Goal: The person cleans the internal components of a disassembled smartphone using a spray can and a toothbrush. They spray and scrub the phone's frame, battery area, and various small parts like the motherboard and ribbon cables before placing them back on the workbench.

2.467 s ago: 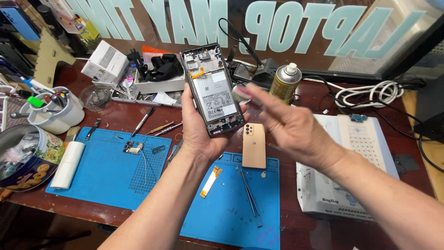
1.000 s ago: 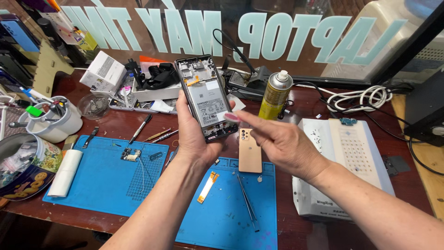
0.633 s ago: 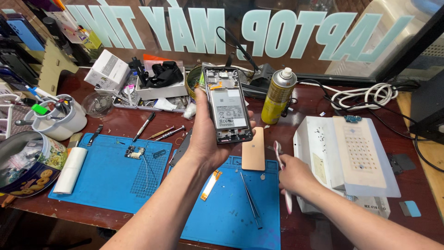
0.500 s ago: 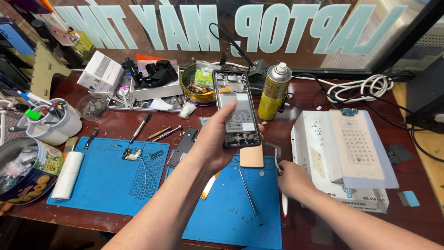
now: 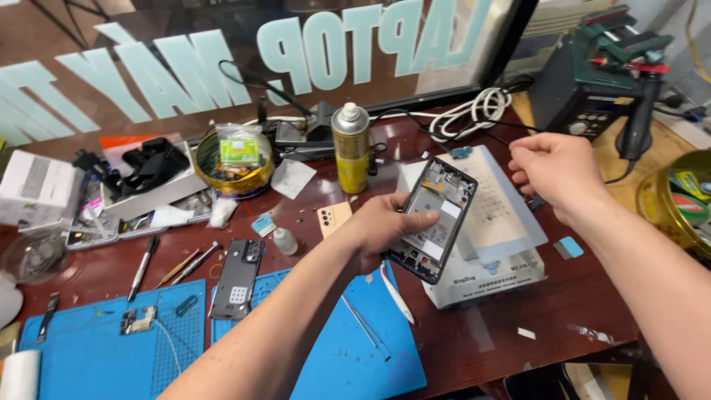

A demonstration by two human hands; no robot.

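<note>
— Phone (image 5: pixel 435 220) with its back off, where was it?
— Up in the left hand (image 5: pixel 385 235), gripped by its edges, thumb laid across the open side. It was tilted, the exposed boards and the pale battery area facing the camera, and it hung just over the white heating pad box (image 5: pixel 498 275).

— And the right hand (image 5: pixel 557 175)?
— Raised above the far end of that box, fingers curled into a loose fist. Whether anything small sat inside it, I could not tell; nothing showed.

— What lay closest beneath the phone?
— White tweezers (image 5: pixel 396 294) and a metal pair (image 5: pixel 366 327) on the blue mat (image 5: pixel 348 359). A tan back cover (image 5: pixel 334 219) lay on the dark red table (image 5: pixel 474 348) just left of the hand, with a small white dropper bottle (image 5: pixel 284 241) beside it.

— Further out?
— A black phone frame (image 5: pixel 237 278) lay across the gap between the two blue mats. Behind stood a yellow spray can (image 5: pixel 350 147) and a round gold tin (image 5: pixel 233 164) full of small parts. A coiled white cable (image 5: pixel 470 116) lay near the window, and a dark green station (image 5: pixel 592 70) stood at the far right.
</note>
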